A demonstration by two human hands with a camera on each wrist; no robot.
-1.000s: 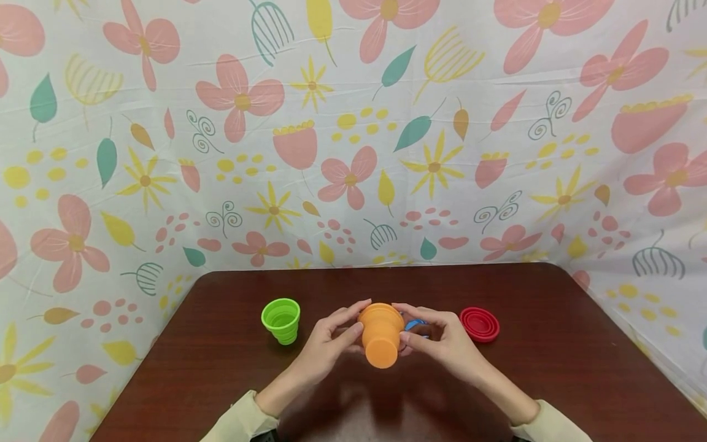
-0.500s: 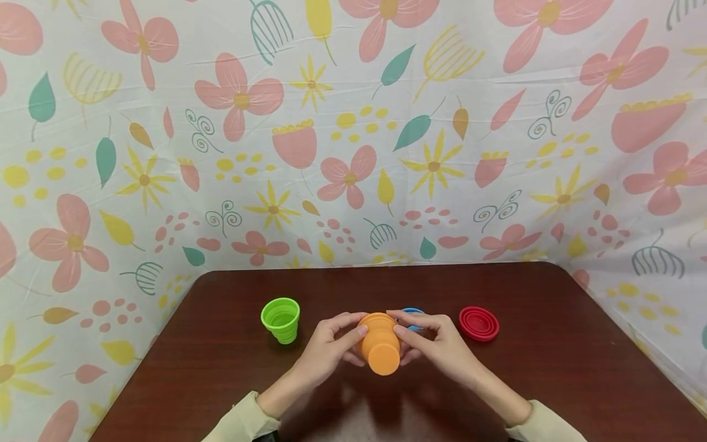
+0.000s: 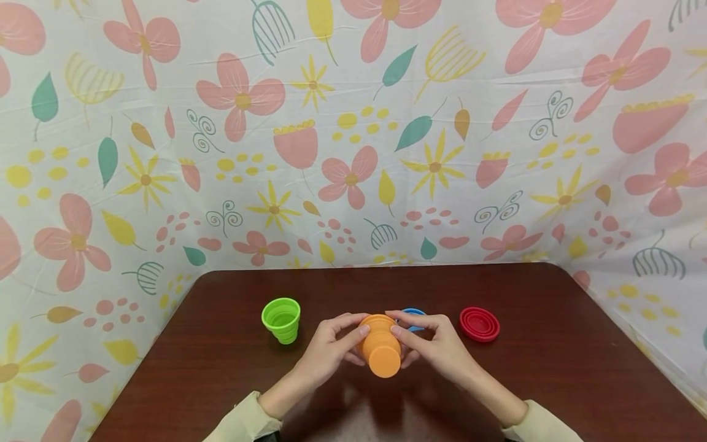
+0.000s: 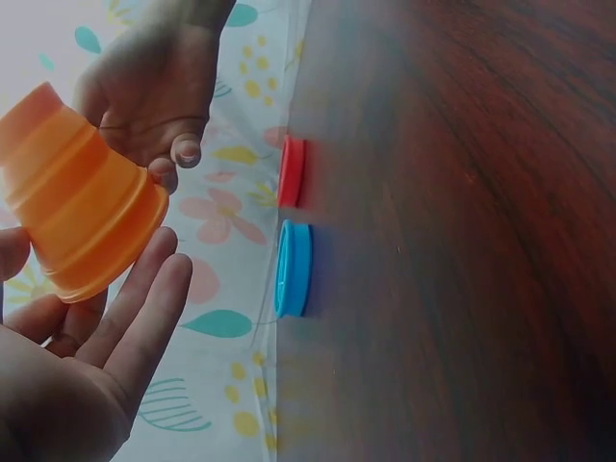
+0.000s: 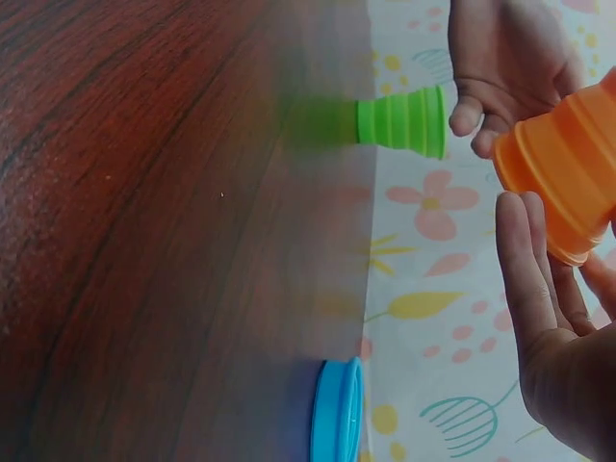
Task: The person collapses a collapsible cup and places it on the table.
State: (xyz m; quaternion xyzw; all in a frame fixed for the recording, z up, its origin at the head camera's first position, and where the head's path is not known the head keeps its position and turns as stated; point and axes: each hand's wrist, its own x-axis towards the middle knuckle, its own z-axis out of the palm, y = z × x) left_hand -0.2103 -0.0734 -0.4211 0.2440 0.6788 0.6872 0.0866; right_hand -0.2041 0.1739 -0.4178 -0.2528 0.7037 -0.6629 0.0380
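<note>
Both hands hold an orange ribbed cup [image 3: 382,350] above the table, its wide rim tilted away and its closed base toward the head camera. The left hand [image 3: 326,350] grips the cup's left side between thumb and fingers; the right hand [image 3: 442,347] grips the other side the same way. In the left wrist view the orange cup [image 4: 82,197] stands at its full height in stepped rings. The right wrist view shows the cup [image 5: 568,168] with fingers at its rim. What is inside the cup is hidden.
On the dark wood table [image 3: 221,368], an expanded green cup [image 3: 282,319] stands left of the hands. Behind the right hand lies a flat blue cup [image 3: 413,313], partly covered. A flat red cup [image 3: 479,324] lies farther right. Flowered cloth [image 3: 353,147] hangs behind.
Both hands have lowered the orange cup slightly and tipped its base more toward the head camera. More of the blue cup shows behind the right hand.
</note>
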